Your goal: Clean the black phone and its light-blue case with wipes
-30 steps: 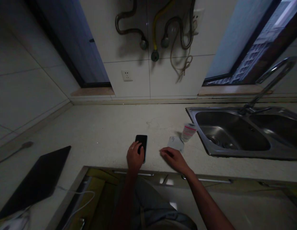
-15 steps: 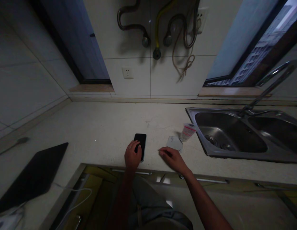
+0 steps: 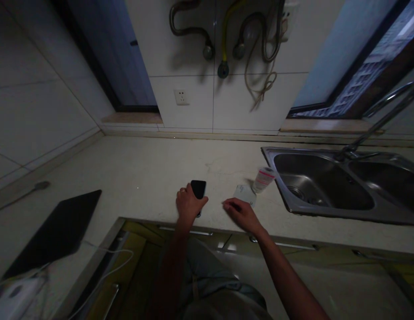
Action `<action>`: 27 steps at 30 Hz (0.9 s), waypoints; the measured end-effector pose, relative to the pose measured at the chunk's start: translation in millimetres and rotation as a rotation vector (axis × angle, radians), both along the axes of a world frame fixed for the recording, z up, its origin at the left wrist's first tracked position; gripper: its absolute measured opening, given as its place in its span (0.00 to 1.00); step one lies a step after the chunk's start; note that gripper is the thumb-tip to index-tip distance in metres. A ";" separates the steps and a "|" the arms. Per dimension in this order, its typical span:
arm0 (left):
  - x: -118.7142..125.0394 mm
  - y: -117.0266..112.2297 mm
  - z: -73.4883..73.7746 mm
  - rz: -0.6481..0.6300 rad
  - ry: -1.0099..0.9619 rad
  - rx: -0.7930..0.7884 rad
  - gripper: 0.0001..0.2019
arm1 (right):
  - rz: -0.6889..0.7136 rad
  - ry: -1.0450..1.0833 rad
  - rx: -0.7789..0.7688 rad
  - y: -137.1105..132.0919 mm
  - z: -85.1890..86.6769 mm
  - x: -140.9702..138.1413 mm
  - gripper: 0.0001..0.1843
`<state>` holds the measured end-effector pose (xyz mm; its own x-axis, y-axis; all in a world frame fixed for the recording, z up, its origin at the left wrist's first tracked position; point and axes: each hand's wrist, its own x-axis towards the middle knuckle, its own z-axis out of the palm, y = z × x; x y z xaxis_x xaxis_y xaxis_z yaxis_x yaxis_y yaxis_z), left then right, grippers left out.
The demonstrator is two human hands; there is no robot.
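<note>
A black-screened smartphone (image 3: 198, 188) lies flat on the pale countertop (image 3: 166, 164). My left hand (image 3: 188, 205) spans its lower part, thumb at the right edge and fingers at the left, hiding much of the screen. A ring shows on one finger. To the right, my right hand (image 3: 242, 214) rests on the counter with fingers loosely curled, and nothing shows in them. Just beyond its knuckles lies a thin whitish square (image 3: 247, 194) with small marks. Touching or nearly touching that square is a clear plastic cup (image 3: 263, 179) with red print, beside the sink.
A double steel sink (image 3: 283, 195) with a tall faucet (image 3: 376, 120) is set in at the right. At left lie a dark flat panel (image 3: 56, 231) and a white cable (image 3: 116, 252). Hoses (image 3: 223, 40) hang on the tiled wall, above a socket (image 3: 181, 97). Drawers run below the counter edge.
My left thumb has moved from over the screen out to the phone's right edge, so the hand spans it. My right hand stays where it was. The view has shifted slightly.
</note>
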<state>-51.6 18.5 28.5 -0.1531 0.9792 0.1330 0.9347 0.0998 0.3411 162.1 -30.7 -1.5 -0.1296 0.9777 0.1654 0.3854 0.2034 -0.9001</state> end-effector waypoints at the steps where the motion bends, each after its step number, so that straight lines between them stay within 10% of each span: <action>1: -0.1 0.2 0.9 0.014 -0.036 0.002 0.40 | 0.000 -0.001 0.003 0.0 0.0 0.1 0.14; 22: 24.9 -2.1 -26.4 0.072 -1.062 0.302 0.43 | 0.111 0.284 -0.127 -11.7 3.2 -15.9 0.18; 27: 32.8 -4.0 -22.6 0.080 -1.052 0.315 0.44 | 0.195 0.402 -0.197 -21.6 2.2 -35.4 0.28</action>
